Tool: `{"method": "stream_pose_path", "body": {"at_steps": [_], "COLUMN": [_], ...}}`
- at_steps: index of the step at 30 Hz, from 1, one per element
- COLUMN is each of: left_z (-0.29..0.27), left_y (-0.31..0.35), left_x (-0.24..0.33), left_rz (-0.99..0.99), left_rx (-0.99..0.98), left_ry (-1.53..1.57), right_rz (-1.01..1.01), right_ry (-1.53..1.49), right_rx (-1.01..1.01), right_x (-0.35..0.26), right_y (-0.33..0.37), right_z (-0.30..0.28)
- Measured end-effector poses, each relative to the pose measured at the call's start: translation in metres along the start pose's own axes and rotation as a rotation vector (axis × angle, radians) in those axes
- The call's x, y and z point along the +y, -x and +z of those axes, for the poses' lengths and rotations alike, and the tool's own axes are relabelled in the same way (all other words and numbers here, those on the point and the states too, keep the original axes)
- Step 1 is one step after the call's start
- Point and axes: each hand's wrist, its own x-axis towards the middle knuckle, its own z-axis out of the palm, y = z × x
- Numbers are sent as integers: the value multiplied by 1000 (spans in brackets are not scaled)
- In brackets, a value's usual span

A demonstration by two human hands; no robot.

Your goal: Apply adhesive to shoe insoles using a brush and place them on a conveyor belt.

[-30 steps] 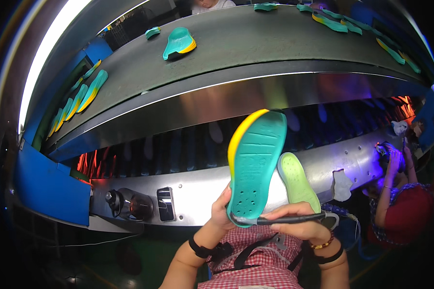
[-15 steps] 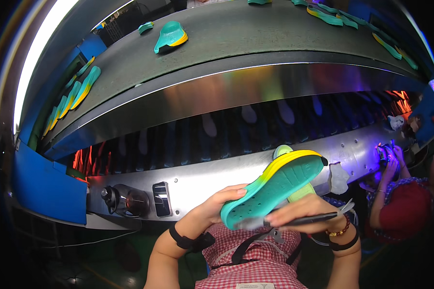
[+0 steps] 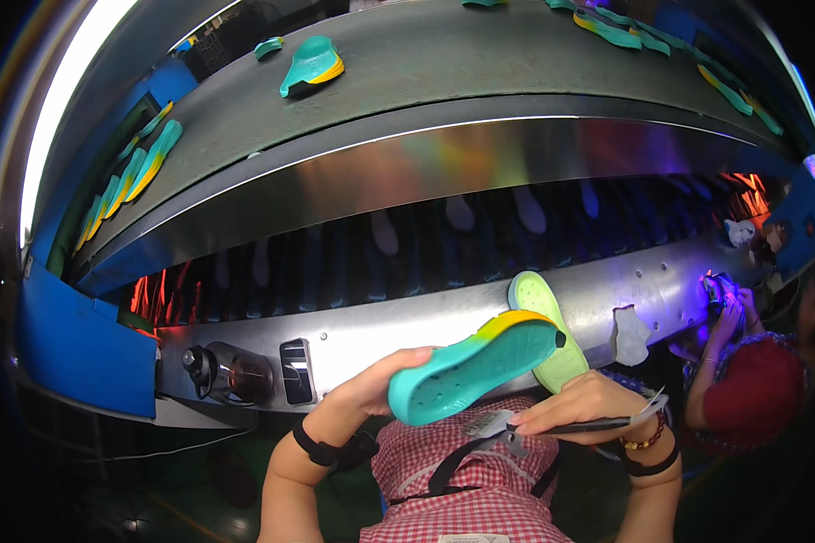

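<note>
My left hand is closed on the heel end of a teal shoe sole with a yellow sidewall and a black patch at its toe end. The sole tilts, its dotted face toward me. Pinched in my right hand is a black-handled brush with a pale, flat head; a clear tube shows at its rear end. The brush head sits just below the sole, apparently apart from it. Behind the sole, a light green sole with holes lies on the metal ledge.
A dark bottle and a phone lie left on the ledge; a white cloth is to the right. Beyond run dark slots with sole shapes and a belt bearing teal soles. A co-worker in red works at right.
The teal sole and my left hand have shifted left and slightly down. The brush has come away from the sole's face, and more of the light green sole shows.
</note>
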Motion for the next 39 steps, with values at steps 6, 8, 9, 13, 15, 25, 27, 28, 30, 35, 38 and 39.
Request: {"method": "stream_pose_path", "body": {"at_steps": [6,8,9,13,15,25,27,28,30,35,38,39], "left_z": [3,-6,-10,-5,0,-7,-10,-10,-7,9,-3,-8], "left_y": [9,12,14,18,19,-50,-60,-62,-63,-68,-63,-60], "left_x": [14,11,8,11,19,-35,-48,-51,-56,-54,-49,-49], "left_rz": [75,84,91,157,160,537,428,425,390,415,494,496], "left_rx": [-12,15,41,112,140,87,34,31,108,289,287,292], "left_ry": [74,85,98,-46,-24,703,661,664,621,607,653,648], "right_rz": [-69,-11,-13,10,-60,73,217,221,313,68,-80,-98], "right_ry": [-30,-53,-56,-153,-121,-146,-216,-215,-384,15,279,284], "right_rx": [398,217,216,666,591,637,608,609,658,673,492,427], "right_x": [22,17,17,25,40,21,43,46,48,45,33,30], "right_y": [-2,3,2,-1,-6,-18,-23,-26,-32,-48,-38,-30], "right_z": [19,18,18,21,24,33,45,47,50,52,66,66]}}
